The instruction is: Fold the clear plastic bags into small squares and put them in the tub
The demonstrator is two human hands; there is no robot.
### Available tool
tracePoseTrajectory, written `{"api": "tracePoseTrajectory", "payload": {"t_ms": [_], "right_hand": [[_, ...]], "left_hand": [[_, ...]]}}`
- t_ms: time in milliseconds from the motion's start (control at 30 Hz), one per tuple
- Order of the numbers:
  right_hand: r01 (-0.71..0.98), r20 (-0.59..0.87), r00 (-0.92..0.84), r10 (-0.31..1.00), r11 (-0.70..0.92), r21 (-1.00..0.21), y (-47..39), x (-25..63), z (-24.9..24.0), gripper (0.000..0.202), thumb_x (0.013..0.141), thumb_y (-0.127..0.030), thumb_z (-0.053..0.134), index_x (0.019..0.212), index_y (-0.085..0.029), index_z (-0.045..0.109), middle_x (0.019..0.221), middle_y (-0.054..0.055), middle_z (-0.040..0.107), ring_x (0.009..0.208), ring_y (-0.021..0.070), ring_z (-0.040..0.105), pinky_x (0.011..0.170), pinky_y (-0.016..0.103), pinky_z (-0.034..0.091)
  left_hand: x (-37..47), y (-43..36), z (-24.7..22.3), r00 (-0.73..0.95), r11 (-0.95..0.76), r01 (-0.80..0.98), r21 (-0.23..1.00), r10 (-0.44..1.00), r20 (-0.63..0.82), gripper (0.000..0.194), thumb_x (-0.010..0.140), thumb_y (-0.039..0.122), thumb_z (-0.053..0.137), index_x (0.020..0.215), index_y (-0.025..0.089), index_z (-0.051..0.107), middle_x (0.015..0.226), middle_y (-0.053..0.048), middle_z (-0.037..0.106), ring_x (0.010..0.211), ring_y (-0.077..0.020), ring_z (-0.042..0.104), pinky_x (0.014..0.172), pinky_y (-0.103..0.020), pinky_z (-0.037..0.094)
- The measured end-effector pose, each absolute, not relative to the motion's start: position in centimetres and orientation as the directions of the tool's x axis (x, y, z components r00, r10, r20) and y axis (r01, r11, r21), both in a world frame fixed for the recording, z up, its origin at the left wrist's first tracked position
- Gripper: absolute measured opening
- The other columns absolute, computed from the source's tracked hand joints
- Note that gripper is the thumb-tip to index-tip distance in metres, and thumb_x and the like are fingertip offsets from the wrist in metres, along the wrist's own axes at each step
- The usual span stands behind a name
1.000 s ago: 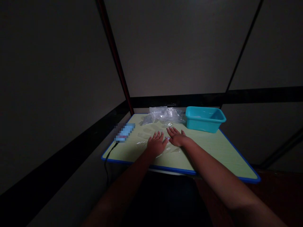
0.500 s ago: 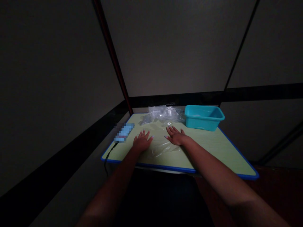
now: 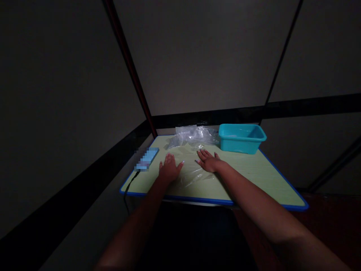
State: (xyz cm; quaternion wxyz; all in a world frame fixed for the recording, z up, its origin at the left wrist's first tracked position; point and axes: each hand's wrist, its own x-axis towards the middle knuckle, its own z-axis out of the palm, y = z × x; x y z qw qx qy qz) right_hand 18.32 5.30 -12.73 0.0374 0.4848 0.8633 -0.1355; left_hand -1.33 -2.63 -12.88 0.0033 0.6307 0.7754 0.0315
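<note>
A clear plastic bag (image 3: 191,176) lies spread flat on the pale green table, faintly creased and hard to see at its edges. My left hand (image 3: 169,169) rests palm down at its left side, fingers stretched out and thumb apart. On the right side of the bag my right hand (image 3: 208,162) lies flat, fingers extended, pressing on the plastic. Beyond my fingertips sits a crumpled heap of clear plastic bags (image 3: 194,136). Neither hand grips anything.
A turquoise plastic basin (image 3: 239,145) stands at the back right of the table (image 3: 254,184), which has a blue edge. Near the left edge is a blurred-out phone-like device (image 3: 147,159) with a black cable (image 3: 128,188) hanging over the side. Walls enclose the back and left.
The fingers of my left hand have drawn closer together, while its thumb stays out. My right hand stays flat in place. The view has shifted slightly.
</note>
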Motion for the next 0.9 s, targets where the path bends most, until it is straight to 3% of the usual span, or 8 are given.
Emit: {"api": "tracePoseTrajectory", "payload": {"t_ms": [200,367,533,800,900], "right_hand": [[0.858,-0.131,-0.510,0.850,0.493,-0.142,5.9,18.7,-12.8,0.062,0.091,-0.042,0.018,0.146,-0.023,-0.003,0.153,0.004,-0.004,0.139,0.0228,-0.004,0.104,0.060,0.000],[0.849,-0.082,-0.529,0.845,0.526,-0.058,6.0,18.9,-12.7,0.067,0.088,-0.038,0.023,0.146,-0.018,-0.002,0.153,0.004,-0.002,0.139,0.0234,-0.006,0.102,0.060,-0.009],[0.860,-0.097,-0.508,0.856,0.510,-0.006,5.6,18.9,-12.4,0.065,0.087,-0.033,0.024,0.147,-0.017,0.003,0.152,0.005,0.003,0.139,0.0220,-0.004,0.101,0.059,-0.015],[0.810,-0.122,-0.585,0.802,0.571,-0.132,4.4,18.2,-12.2,0.066,0.087,-0.039,0.025,0.147,-0.019,0.007,0.152,0.004,0.006,0.139,0.0231,0.001,0.107,0.053,-0.009],[0.782,-0.161,-0.621,0.767,0.595,-0.185,3.9,18.0,-12.1,0.075,0.084,-0.050,0.029,0.147,-0.015,0.006,0.152,0.006,0.006,0.139,0.0238,0.001,0.109,0.051,-0.005]], "left_hand": [[5.0,-1.8,-12.4,0.064,-0.063,0.987,0.149,0.998,-0.004,0.073,0.089,0.058,0.014,0.144,0.009,0.020,0.151,-0.012,0.012,0.139,-0.0225,0.009,0.109,-0.044,0.019],[6.9,-0.1,-12.4,0.124,-0.117,0.967,0.225,0.992,-0.018,0.072,0.090,0.056,0.002,0.143,0.012,0.024,0.151,-0.012,0.018,0.139,-0.0214,0.012,0.108,-0.046,0.021],[6.3,0.6,-13.6,0.137,-0.141,0.981,0.136,0.990,0.036,0.061,0.093,0.046,0.006,0.142,0.016,0.026,0.151,-0.007,0.020,0.139,-0.0186,0.013,0.109,-0.047,0.018],[4.6,0.5,-13.9,0.150,-0.148,0.983,0.109,0.989,-0.010,0.054,0.092,0.029,0.019,0.144,0.015,0.020,0.152,-0.006,0.016,0.139,-0.0157,0.012,0.110,-0.040,0.020],[3.6,0.4,-13.9,0.113,-0.111,0.988,0.107,0.993,-0.018,0.054,0.092,0.031,0.018,0.144,0.014,0.021,0.151,-0.008,0.017,0.139,-0.0172,0.012,0.109,-0.042,0.021]]}}
